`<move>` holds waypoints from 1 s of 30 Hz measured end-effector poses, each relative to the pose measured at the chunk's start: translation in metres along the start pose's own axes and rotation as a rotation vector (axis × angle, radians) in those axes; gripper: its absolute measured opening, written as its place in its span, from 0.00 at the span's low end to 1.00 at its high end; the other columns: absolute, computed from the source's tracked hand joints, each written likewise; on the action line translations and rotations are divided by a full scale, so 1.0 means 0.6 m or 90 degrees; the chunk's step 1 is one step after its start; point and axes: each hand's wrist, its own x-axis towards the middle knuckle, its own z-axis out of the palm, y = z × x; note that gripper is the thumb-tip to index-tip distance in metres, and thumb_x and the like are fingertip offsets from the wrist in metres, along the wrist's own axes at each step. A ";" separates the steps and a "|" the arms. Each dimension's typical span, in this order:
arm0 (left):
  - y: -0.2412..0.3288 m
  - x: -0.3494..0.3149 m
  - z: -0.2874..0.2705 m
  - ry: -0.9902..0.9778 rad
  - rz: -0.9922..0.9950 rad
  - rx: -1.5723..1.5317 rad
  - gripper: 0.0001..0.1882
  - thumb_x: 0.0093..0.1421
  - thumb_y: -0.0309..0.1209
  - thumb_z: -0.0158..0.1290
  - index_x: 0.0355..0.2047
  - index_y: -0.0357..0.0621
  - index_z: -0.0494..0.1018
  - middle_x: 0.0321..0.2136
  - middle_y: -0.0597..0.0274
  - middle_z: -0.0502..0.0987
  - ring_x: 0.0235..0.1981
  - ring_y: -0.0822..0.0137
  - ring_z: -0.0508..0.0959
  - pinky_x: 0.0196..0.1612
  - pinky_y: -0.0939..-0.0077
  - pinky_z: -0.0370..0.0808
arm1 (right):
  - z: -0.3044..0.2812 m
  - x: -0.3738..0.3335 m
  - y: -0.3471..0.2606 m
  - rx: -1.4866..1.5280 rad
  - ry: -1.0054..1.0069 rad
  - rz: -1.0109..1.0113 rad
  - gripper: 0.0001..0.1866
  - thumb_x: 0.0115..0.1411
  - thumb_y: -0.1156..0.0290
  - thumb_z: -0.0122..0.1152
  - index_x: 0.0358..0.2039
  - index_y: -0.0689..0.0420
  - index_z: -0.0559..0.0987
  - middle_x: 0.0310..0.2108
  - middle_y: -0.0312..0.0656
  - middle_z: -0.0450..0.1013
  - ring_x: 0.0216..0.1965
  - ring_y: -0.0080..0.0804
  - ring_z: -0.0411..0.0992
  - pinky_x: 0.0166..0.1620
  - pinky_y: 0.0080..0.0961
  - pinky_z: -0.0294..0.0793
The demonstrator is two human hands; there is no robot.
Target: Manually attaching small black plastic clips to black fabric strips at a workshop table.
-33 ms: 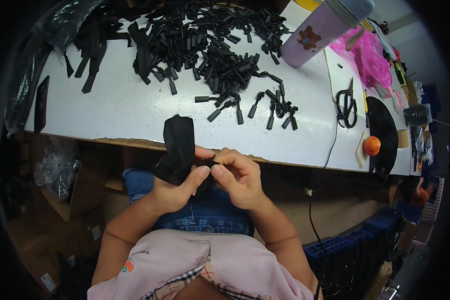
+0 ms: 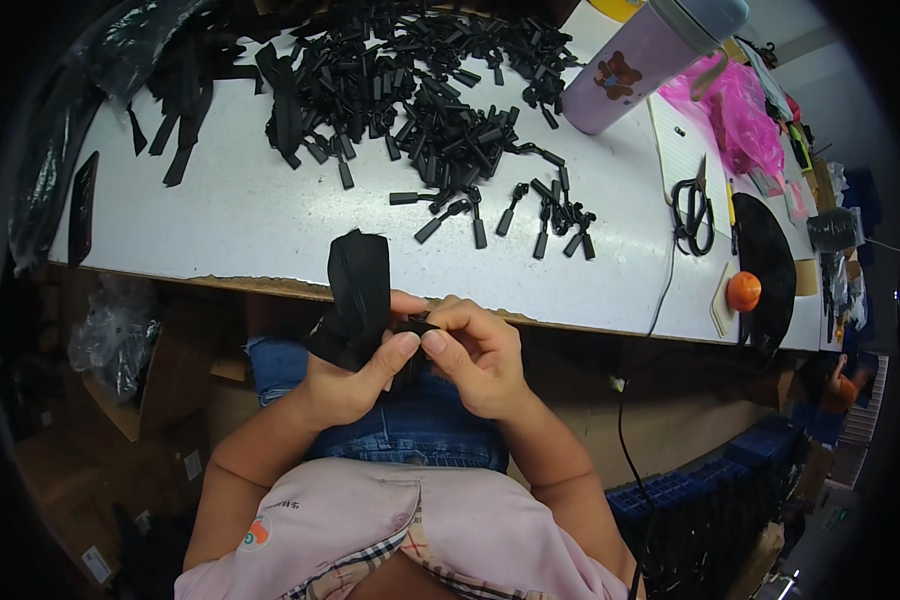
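Observation:
A bent black zipper tape (image 2: pixel 358 295) stands up out of my left hand (image 2: pixel 355 385), whose thumb and fingers are closed on it. My right hand (image 2: pixel 480 360) pinches the dark end of that tape between thumb and forefinger. Both thumbs nearly meet there, over my lap, just off the table's near edge. Whether a slider sits between the fingertips is hidden. On the table beyond lies a large heap of black zipper sliders with long pulls (image 2: pixel 460 130). Several loose sliders (image 2: pixel 545 215) lie nearer to me.
More black tapes (image 2: pixel 185 115) and clear plastic (image 2: pixel 135 45) lie at the left, near a dark phone (image 2: pixel 84 208). At the right are a lilac bottle (image 2: pixel 630 75), scissors (image 2: pixel 694 210), a pink bag (image 2: pixel 740 110) and an orange round object (image 2: pixel 743 292). A cable (image 2: pixel 660 300) hangs over the edge.

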 end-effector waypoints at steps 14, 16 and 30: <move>0.002 0.001 -0.015 -0.037 -0.055 -0.087 0.08 0.55 0.25 0.47 0.34 0.36 0.69 0.24 0.65 0.70 0.18 0.81 0.66 0.20 0.89 0.63 | -0.004 0.012 0.004 -0.313 0.038 -0.335 0.06 0.48 0.77 0.55 0.27 0.63 0.71 0.20 0.37 0.64 0.17 0.20 0.59 0.20 0.13 0.58; -0.005 0.002 -0.013 -0.023 -0.014 -0.022 0.07 0.55 0.26 0.48 0.33 0.36 0.69 0.24 0.66 0.70 0.20 0.80 0.66 0.23 0.89 0.64 | 0.000 0.013 -0.007 -0.350 0.038 -0.353 0.06 0.46 0.78 0.57 0.27 0.62 0.71 0.19 0.38 0.65 0.16 0.21 0.59 0.19 0.14 0.58; -0.017 0.011 -0.033 -0.019 -0.162 -0.068 0.07 0.55 0.28 0.47 0.31 0.37 0.67 0.19 0.70 0.66 0.20 0.81 0.64 0.22 0.88 0.60 | 0.020 0.024 -0.036 -0.488 0.021 -0.301 0.09 0.41 0.76 0.61 0.25 0.61 0.73 0.21 0.39 0.66 0.18 0.27 0.65 0.20 0.18 0.64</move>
